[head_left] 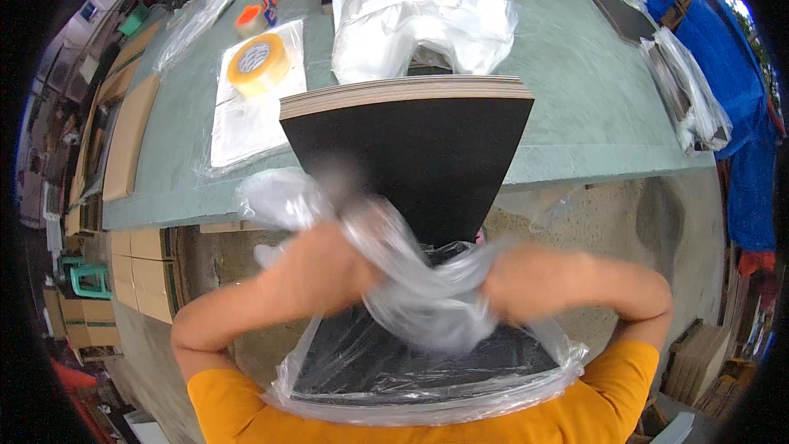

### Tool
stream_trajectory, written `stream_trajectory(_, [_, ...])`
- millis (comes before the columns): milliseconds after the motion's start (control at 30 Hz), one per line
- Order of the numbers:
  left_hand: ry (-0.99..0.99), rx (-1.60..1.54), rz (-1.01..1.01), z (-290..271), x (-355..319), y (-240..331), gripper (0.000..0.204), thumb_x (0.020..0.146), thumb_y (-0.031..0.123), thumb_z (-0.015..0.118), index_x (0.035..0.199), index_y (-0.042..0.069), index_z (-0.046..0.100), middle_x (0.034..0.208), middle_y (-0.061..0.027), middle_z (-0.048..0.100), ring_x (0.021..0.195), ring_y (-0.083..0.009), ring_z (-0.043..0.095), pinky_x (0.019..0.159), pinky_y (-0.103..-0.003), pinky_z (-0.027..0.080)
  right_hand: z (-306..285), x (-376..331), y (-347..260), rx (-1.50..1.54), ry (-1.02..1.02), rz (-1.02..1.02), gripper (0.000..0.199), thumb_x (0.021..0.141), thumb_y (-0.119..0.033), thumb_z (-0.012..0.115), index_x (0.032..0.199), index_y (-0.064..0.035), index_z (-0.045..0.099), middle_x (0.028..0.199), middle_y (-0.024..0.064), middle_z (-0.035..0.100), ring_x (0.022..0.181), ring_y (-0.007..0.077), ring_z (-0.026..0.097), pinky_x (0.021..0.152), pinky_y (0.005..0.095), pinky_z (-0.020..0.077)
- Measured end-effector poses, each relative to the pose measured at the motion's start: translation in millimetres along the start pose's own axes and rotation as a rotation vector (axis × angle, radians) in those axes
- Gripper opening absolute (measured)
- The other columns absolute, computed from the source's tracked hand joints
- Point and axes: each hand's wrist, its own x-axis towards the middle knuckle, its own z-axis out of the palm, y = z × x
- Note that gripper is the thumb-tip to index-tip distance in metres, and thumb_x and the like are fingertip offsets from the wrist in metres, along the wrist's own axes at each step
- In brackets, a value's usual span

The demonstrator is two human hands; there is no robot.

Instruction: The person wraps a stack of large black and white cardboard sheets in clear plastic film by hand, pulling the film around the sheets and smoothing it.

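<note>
Clear plastic bag film (pixel 436 312) is bunched and stretched between my two hands, blurred by motion. My left hand (pixel 337 259) is closed on it, with plastic trailing past the wrist; its fingers are smeared. My right hand (pixel 522 279) is closed on the other side of the film, its fingers partly hidden by it. Just beyond, a thick stack of black-faced boards (pixel 411 148) leans against the table's front edge, its layered edges facing up. Below my hands, close to my body, a black board stack (pixel 427 362) lies under clear plastic.
On the green table (pixel 575 115) lie a roll of clear tape (pixel 259 64) on flat white bags (pixel 246 131), an orange tape roll (pixel 250 21), a white plastic bundle (pixel 419 16) and a plastic-wrapped pack (pixel 682 90). Cardboard boxes (pixel 144 275) stand at left; a blue tarp (pixel 715 57) hangs at right.
</note>
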Motion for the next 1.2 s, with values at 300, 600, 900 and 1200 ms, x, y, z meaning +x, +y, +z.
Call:
stream_trajectory(300, [-0.591,0.203,-0.259,37,-39,-6,0.015,0.074,0.014,0.050,0.081,0.003,0.057,0.059,-0.0093,0.059,0.058,-0.0244,0.061,0.047,-0.036,0.046,12,9,29,-0.383,0.170,0.264,0.009,0.064,-0.010,0.054,0.068,-0.0047,0.061,0.072,0.0105,0.061,0.073,0.0244,0.060,0.067,0.0362,0.0481])
stream_trajectory(600, [0.355,-0.610,-0.243,-29,-41,-3,0.019,0.074,0.017,0.058,0.066,0.001,0.054,0.068,-0.0103,0.058,0.058,-0.0189,0.058,0.056,-0.029,0.047,-39,-15,72,0.235,1.692,0.391,0.018,0.071,-0.005,0.059,0.088,-0.0018,0.056,0.077,0.0072,0.057,0.069,0.0154,0.055,0.063,0.0266,0.0441])
stream_trajectory(900, [0.708,0.245,-0.710,-1,-19,-62,0.056,0.067,-0.008,0.054,0.116,0.019,0.048,0.105,-0.0088,0.048,0.080,-0.0213,0.050,0.067,-0.032,0.046,-19,15,62,-0.414,1.460,0.582,0.059,0.056,0.013,0.044,0.109,-0.0086,0.054,0.098,0.0114,0.056,0.091,0.0318,0.052,0.085,0.0389,0.0389])
stream_trajectory(1200, [0.758,-0.191,-0.510,-16,-38,-46,0.047,0.058,-0.003,0.063,0.104,0.005,0.058,0.085,-0.0069,0.058,0.080,-0.0175,0.056,0.067,-0.026,0.047,0,-40,62,0.633,1.329,0.115,0.035,0.059,0.007,0.058,0.093,-0.0004,0.062,0.082,0.0099,0.058,0.072,0.0141,0.056,0.061,0.0231,0.0433])
